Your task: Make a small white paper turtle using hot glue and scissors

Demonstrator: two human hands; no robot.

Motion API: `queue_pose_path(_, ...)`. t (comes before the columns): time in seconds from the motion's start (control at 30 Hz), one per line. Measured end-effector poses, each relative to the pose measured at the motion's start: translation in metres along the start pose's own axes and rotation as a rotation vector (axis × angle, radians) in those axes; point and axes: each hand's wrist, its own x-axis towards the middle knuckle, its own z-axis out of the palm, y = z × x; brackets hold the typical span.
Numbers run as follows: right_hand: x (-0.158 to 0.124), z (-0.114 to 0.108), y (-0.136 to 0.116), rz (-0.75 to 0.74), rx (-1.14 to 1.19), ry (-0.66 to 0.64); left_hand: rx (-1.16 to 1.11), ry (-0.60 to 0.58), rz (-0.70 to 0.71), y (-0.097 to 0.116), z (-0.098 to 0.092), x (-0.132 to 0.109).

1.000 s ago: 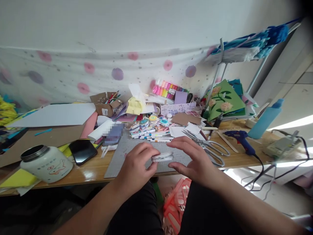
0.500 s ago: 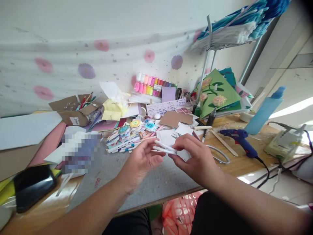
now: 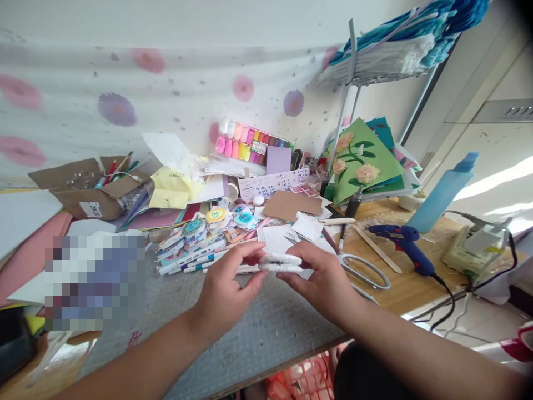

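Note:
Between my two hands, above the grey cutting mat (image 3: pixel 166 328), is a small white fuzzy piece (image 3: pixel 281 259) in two layers, seen edge-on, which looks like bent pipe cleaner. My left hand (image 3: pixel 227 283) grips its left end between fingers and thumb. The right end sits in the pinch of my right hand (image 3: pixel 327 272). Grey-handled scissors (image 3: pixel 385 282) lie beside my right hand, their blades partly behind it. Behind my left hand lies a pile of pens and paper pieces (image 3: pixel 194 244) with round yellow and blue tops.
A blue glue gun (image 3: pixel 402 239), a wooden stick (image 3: pixel 381 250) and a blue bottle (image 3: pixel 443 191) are on the right. A rack holds blue and white pipe cleaners (image 3: pixel 387 58). A cardboard box (image 3: pixel 91 194) and paper sheets (image 3: pixel 25 219) occupy the left. A clay set (image 3: pixel 254 144) stands behind.
My view has turned slightly right, so things appear further left. The white piece has been turned to lie level, and my left fingers have closed in on its left end.

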Motion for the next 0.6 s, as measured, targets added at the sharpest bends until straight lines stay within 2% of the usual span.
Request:
queue_pose_path(0.1,-0.002,0.005,-0.001,0.020,0.123,0.026,-0.002,0.023,0.247,-0.004,-0.002,-0.001)
queue_pose_path(0.17,-0.003,0.007,-0.003,-0.017,0.179,0.043,-0.075,-0.004,0.339,-0.003,-0.003,-0.002)
queue_pose_path(0.3,-0.004,0.008,-0.011,-0.141,0.237,0.035,-0.087,-0.021,0.358,0.006,-0.007,-0.003)
queue_pose_path(0.43,-0.004,0.013,-0.017,-0.189,0.173,0.029,-0.005,-0.047,0.405,0.012,-0.015,-0.005)
queue_pose_path(0.53,0.000,0.008,-0.014,-0.223,0.107,-0.074,0.057,-0.073,0.454,0.011,-0.021,-0.006)
queue_pose_path(0.6,0.002,-0.009,-0.007,-0.237,0.003,-0.147,0.097,-0.067,0.481,0.009,-0.023,-0.006)
